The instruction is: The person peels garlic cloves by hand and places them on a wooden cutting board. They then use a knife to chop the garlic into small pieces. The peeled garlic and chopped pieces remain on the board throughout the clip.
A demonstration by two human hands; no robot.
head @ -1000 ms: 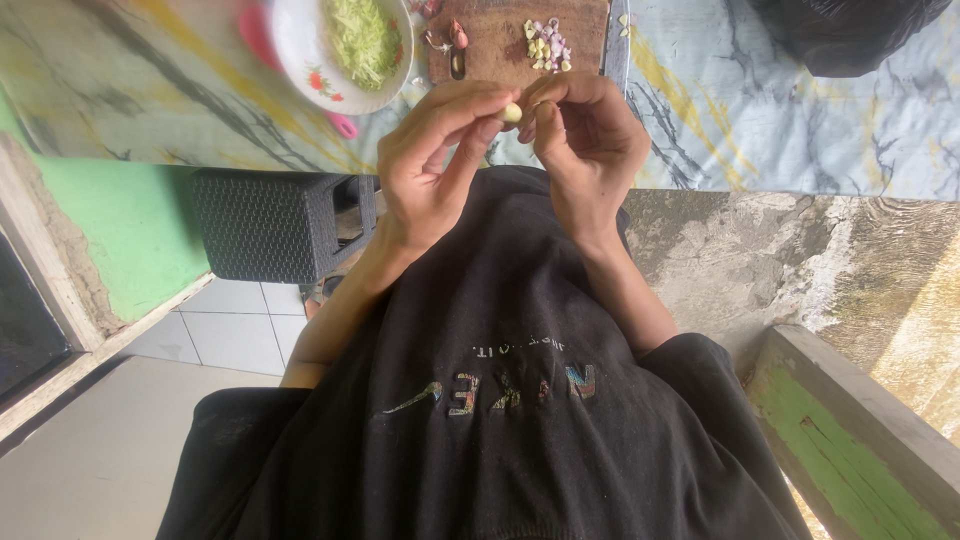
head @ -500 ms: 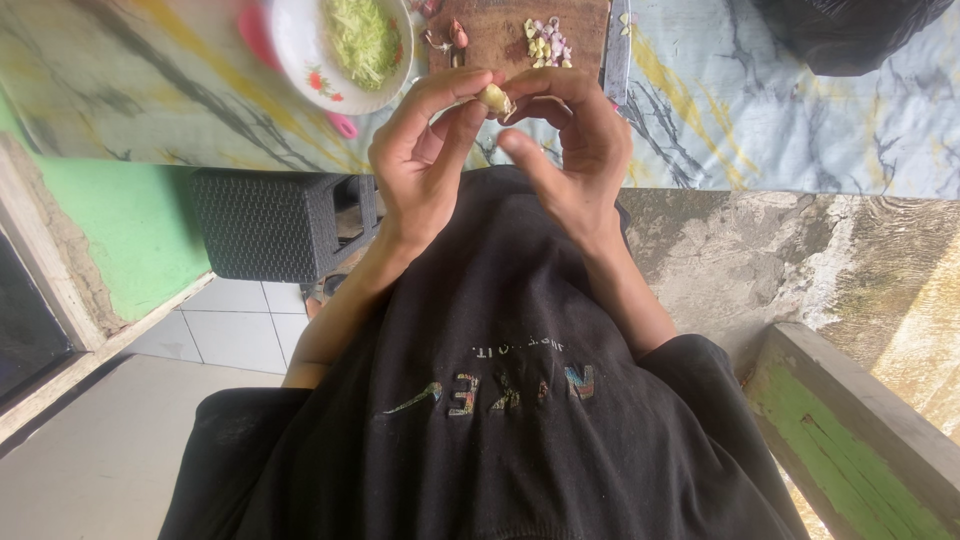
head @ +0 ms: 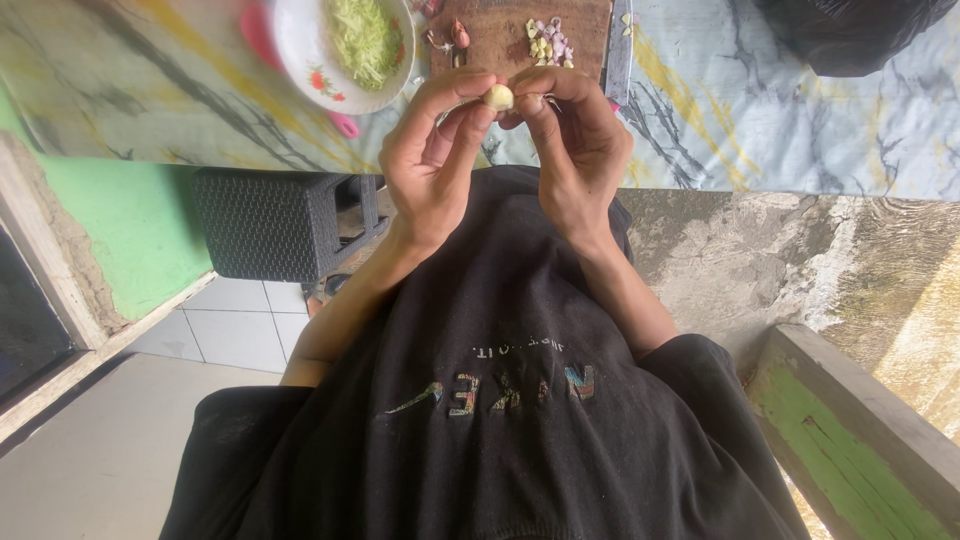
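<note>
- Garlic clove [head: 498,97], pale and peeled-looking, pinched between fingertips of both hands above surface [head: 760,110] edge, raised close for fine finger work.
- Left hand [head: 435,160] curled, thumb and forefinger closed on clove.
- Right hand [head: 575,150] likewise closed on clove, opposite side.
- Chopping board [head: 500,35] with chopped bits and bowl [head: 300,55] of green shreds just beyond, within reach.

Soft, even daylight fills the view, bright without harsh glare. A warmer patch of sun falls on the concrete floor [head: 900,300] at the right edge. The black shirt [head: 500,400] reads dark with little detail. Focus is fairly sharp in the middle; the marbled desk [head: 760,110] and the edges look slightly soft and stretched.
</note>
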